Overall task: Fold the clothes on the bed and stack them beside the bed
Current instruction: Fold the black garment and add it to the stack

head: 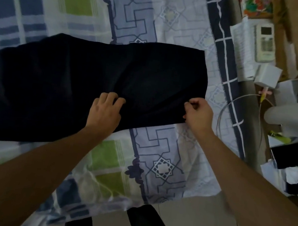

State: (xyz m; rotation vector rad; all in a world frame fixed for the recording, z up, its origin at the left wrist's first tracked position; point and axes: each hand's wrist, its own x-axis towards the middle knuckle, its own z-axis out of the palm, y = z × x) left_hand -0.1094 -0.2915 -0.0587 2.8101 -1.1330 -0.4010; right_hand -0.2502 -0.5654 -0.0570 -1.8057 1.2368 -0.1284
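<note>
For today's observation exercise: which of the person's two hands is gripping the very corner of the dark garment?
The right hand pinches the dark garment's near right corner; the left hand holds its near edge further in.

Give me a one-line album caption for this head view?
Both hands, left and right, grip a dark garment on the patterned bedsheet.

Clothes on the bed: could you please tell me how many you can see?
1: a dark garment spread across the patterned bedsheet, held by both hands along its near edge. Others may lie outside the frame.
</note>
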